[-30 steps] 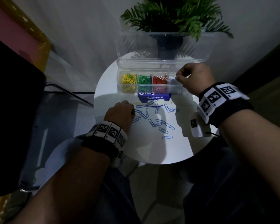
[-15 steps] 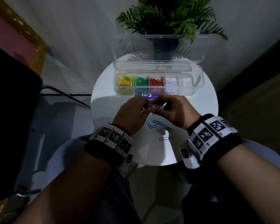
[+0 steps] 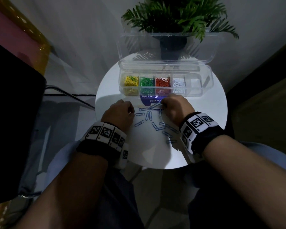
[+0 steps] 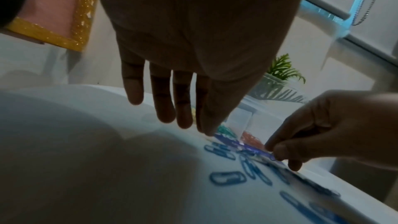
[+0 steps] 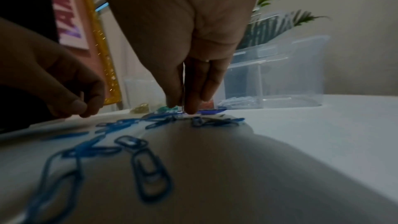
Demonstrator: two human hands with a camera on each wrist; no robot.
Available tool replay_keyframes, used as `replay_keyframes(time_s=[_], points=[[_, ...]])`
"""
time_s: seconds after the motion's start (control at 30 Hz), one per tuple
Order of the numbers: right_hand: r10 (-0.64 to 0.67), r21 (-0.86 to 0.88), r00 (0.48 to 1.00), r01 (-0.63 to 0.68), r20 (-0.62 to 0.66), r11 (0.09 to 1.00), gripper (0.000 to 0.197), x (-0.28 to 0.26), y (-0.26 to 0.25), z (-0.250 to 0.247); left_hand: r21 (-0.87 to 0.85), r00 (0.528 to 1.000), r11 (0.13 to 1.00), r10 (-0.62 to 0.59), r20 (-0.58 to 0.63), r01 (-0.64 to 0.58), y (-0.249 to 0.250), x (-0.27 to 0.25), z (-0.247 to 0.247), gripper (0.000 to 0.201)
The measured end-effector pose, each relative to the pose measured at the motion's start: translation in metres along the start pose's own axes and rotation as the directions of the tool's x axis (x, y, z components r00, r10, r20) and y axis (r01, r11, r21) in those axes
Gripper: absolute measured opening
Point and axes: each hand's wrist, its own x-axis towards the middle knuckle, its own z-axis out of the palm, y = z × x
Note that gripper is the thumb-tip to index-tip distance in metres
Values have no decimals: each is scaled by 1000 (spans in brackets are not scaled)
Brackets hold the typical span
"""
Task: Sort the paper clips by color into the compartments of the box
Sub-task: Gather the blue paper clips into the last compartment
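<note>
Head: blue paper clips (image 3: 149, 116) loose on round table (image 3: 205, 113), between both hands; box (image 3: 206, 83) behind holds yellow, green, red, white sorted, end compartment looks free. Risk: clips overlap, so pinch may drag several or drop one.

Left wrist: left hand (image 4: 189, 57) fingers straight, slightly apart, hovering, holding nothing.

Right wrist: right hand (image 5: 185, 48) fingertips together, pinched on a clip at pile's far edge.

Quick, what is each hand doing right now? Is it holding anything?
Left hand: open, fingers straight, tips down by the blue paper clips on the table, holding nothing.
Right hand: fingertips pinching together at the clip pile; a clip in the pinch cannot be told.
</note>
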Motion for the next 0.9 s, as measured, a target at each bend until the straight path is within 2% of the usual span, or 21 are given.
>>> replay_keyframes(time_s=[0.13,0.33,0.43,0.63,0.77,0.9], points=[[48,-30,997,-46,55,998,16,3,-3,4,8,997,1000,-17,79,17,-3,-4,2,13],[78,-182,994,-63,72,981,22,11,-10,1,8,998,1000,15,65,-15,-5,-8,1,13],[98,-194,992,-80,84,978,23,12,-10,-3,16,997,1000,17,78,-19,-4,-9,1,13],[123,-15,991,-124,-45,992,17,-1,-6,-15,15,999,1000,22,50,-23,-3,-7,4,13],[172,170,969,-142,-176,975,21,-9,-3,-39,-10,999,999,37,37,-37,0,-2,9,28],[199,221,941,-140,-275,965,21,-2,3,-69,46,998,998,32,60,-35,6,3,14,42]])
